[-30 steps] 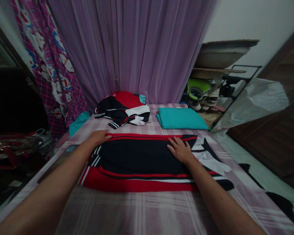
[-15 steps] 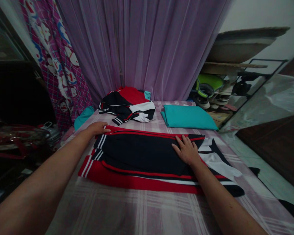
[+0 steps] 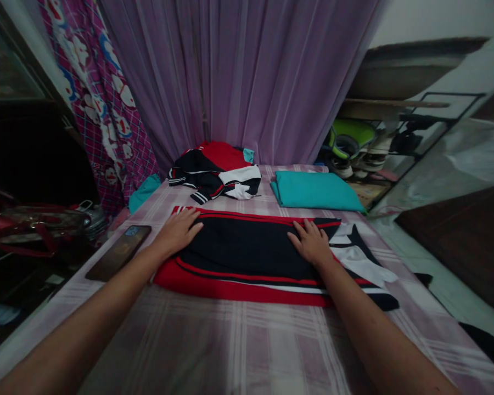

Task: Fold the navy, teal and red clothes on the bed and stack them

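A folded jacket [image 3: 247, 249], navy with red edges and white stripes, lies flat across the bed in front of me. My left hand [image 3: 180, 227] rests on its left end, fingers extended, covering part of the striped cuffs. Toward the other end, my right hand [image 3: 310, 241] lies palm down on the navy cloth with its fingers spread. Both hands press on the fabric without gripping it. White and navy parts of the jacket stick out past my right wrist.
Behind lies a crumpled red, navy and white garment [image 3: 218, 170]. A folded teal cloth [image 3: 318, 190] sits at the back right. A phone [image 3: 121, 252] lies near the left edge of the plaid bed sheet [image 3: 230, 345]. Purple curtains [image 3: 247, 82] hang behind; a shoe rack [image 3: 420, 156] stands right.
My left hand has moved right from the jacket's far left corner onto its striped end, now lying flat. The phone has come into sight beside my left forearm. My right hand stays nearly in place.
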